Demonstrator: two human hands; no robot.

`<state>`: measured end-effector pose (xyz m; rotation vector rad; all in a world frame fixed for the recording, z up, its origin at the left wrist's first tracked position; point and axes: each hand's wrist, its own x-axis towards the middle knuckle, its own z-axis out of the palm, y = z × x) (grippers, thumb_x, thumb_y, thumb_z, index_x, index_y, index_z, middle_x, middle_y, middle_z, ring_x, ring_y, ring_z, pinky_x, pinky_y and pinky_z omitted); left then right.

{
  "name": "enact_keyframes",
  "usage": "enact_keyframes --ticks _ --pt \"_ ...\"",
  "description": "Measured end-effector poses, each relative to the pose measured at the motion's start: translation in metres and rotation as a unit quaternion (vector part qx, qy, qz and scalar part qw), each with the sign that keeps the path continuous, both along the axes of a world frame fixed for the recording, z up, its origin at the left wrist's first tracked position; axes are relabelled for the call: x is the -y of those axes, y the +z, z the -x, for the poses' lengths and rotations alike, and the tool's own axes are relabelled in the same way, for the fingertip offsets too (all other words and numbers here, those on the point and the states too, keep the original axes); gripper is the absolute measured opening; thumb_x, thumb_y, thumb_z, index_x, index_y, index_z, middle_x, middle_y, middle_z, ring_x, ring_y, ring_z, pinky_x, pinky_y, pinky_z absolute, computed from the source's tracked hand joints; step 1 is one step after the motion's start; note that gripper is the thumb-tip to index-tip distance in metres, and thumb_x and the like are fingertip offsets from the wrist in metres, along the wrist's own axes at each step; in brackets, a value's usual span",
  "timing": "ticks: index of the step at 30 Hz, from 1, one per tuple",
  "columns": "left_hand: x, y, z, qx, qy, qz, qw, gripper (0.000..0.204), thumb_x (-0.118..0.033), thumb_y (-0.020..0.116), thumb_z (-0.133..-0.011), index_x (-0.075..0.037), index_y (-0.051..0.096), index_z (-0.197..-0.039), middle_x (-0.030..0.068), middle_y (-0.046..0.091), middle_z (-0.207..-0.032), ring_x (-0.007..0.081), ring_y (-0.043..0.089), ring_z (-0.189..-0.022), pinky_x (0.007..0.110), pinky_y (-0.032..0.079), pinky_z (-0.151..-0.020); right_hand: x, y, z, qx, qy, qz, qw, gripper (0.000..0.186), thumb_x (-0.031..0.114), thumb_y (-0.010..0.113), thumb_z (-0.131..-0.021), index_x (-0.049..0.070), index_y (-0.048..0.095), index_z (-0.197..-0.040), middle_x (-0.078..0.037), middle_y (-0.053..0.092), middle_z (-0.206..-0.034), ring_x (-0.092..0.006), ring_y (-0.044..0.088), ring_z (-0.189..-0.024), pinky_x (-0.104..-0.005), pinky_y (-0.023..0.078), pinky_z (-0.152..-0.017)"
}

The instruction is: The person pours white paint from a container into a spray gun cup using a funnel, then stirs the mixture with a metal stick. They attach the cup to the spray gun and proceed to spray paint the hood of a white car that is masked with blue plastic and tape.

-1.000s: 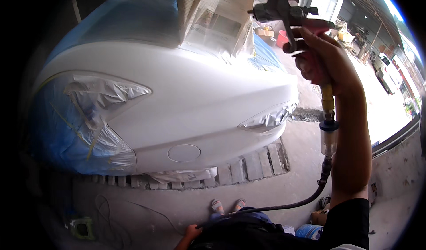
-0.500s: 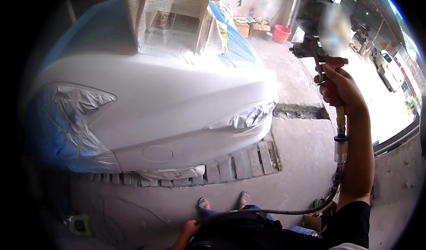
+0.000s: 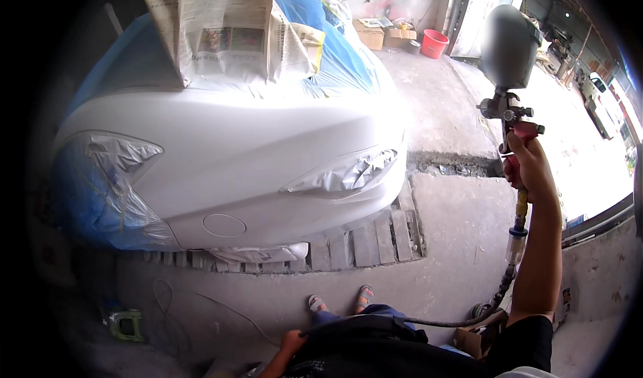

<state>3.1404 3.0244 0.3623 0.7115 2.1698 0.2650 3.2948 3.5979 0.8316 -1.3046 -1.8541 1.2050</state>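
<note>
My right hand (image 3: 532, 167) is closed around the red handle of a spray gun (image 3: 508, 113) with an upright cup (image 3: 509, 49) on top, held at the right beside a white car bumper (image 3: 261, 140). A yellow fitting and clear filter (image 3: 514, 247) hang below it on a black hose (image 3: 442, 323). My left hand (image 3: 293, 341) is closed around that hose at waist level. Silver-grey film (image 3: 362, 173) masks the lamp openings, blue plastic (image 3: 94, 197) covers the left side, and newspaper (image 3: 221, 29) with more plastic covers the top.
My sandaled feet stand on concrete floor (image 3: 449, 230) before a slatted grate (image 3: 368, 247). A gutter (image 3: 455, 163) crosses at the right. Cardboard boxes (image 3: 368, 36) and a red bucket (image 3: 434, 44) are at the back. A green object (image 3: 124, 324) and cable lie lower left; a white vehicle (image 3: 599, 106) stands outside.
My right hand with the gun has moved right and lower, and the gun's cup has come into full view. The bumper appears shifted left as the view moved.
</note>
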Motion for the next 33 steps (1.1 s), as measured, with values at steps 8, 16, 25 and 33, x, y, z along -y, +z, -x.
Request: enact_keyframes --ticks 8,16,25,33 --pt "0.039 -0.015 -0.015 0.019 0.023 0.034 0.999 0.045 -0.051 0.054 -0.080 -0.010 0.068 -0.089 0.0180 0.065 -0.088 0.0382 0.062 -0.086 0.047 0.048 -0.073 0.087 0.019 0.075 -0.068 0.188 0.025 0.980 0.027 0.031 0.054 -0.093 0.004 0.051 -0.089 -0.002 0.054 -0.058 -0.0084 0.050 -0.046 -0.0222 0.039 -0.042" --pt "0.091 -0.066 -0.021 -0.002 0.005 0.124 0.992 0.048 -0.057 0.054 -0.078 -0.013 0.069 -0.091 0.0167 0.066 -0.088 0.0380 0.062 -0.086 0.048 0.049 -0.075 0.126 0.010 0.112 -0.170 0.347 0.125 0.914 0.035 0.038 0.057 -0.090 0.004 0.057 -0.094 -0.002 0.053 -0.058 -0.0080 0.048 -0.046 -0.0209 0.033 -0.040" --pt "0.081 -0.041 -0.015 0.004 -0.021 0.117 0.993 0.049 -0.058 0.055 -0.077 -0.012 0.069 -0.090 0.0177 0.066 -0.086 0.0374 0.063 -0.085 0.048 0.049 -0.075 0.043 -0.062 0.005 -0.169 0.111 0.087 0.975 0.033 0.037 0.055 -0.091 0.004 0.055 -0.092 -0.001 0.048 -0.054 -0.0079 0.042 -0.039 -0.0215 0.030 -0.036" --pt "0.026 0.006 -0.009 -0.007 -0.018 0.074 0.997 0.043 -0.050 0.057 -0.077 -0.009 0.068 -0.080 0.0181 0.065 -0.081 0.0388 0.062 -0.081 0.048 0.049 -0.071 -0.035 -0.105 -0.045 -0.121 0.009 0.006 0.993 0.034 0.040 0.054 -0.091 0.006 0.054 -0.091 0.002 0.046 -0.051 -0.0044 0.039 -0.039 -0.0197 0.028 -0.036"
